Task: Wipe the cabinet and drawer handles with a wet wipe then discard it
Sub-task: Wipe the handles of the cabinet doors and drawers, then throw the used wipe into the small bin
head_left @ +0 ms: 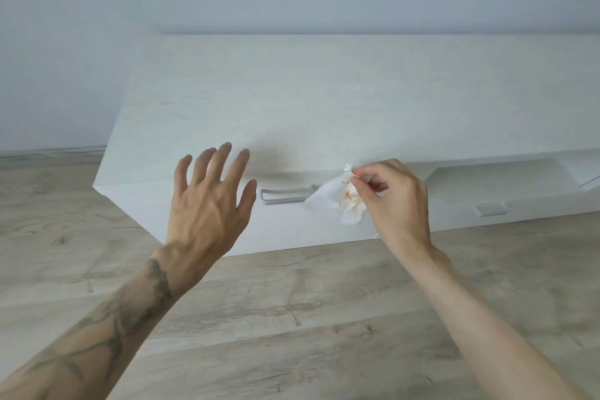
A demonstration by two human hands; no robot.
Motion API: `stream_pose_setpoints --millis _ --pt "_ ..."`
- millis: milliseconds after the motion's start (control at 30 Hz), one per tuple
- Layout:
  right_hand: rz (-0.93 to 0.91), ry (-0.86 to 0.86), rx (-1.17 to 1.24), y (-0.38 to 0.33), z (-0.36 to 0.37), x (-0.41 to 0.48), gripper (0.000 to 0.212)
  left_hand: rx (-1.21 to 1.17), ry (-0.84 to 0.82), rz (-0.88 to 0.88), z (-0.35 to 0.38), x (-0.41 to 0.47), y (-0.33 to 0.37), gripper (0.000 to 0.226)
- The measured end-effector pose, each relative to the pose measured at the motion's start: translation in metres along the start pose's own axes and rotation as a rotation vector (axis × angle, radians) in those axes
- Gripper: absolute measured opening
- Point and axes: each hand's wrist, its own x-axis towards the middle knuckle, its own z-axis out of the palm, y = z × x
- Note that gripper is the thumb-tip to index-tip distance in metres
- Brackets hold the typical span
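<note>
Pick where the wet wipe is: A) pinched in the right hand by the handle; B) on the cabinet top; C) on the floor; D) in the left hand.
A: the right hand pinches the wet wipe beside the metal handle; the left hand is spread, empty.

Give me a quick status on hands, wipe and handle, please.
Left hand open, holding nothing. Right hand pinches stained wipe over right end of handle. Nothing between them.
</note>
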Motion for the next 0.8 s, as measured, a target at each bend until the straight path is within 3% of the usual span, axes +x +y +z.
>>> stream_pose_setpoints --millis 233,367,500,800 --pt "0.118 -0.078 -0.106 -0.109 -0.152 0.078 0.012 -0.057 -0.206 0.114 -0.169 0.092 0.053 0.062" --pt "0.169 -0.072 -0.164 -0.177 -0.260 0.124 0.009 -0.111 -0.296 0.166 -0.281 0.153 0.092 0.053" --pt "0.216 -0.033 -0.218 -0.234 -0.372 0.164 0.007 -0.121 -0.345 0.263 -0.388 0.219 0.140 0.063" --pt "0.316 0.149 -0.256 -0.271 -0.603 0.208 0.006 -0.159 -0.381 0.496 -0.546 0.329 0.294 0.061"
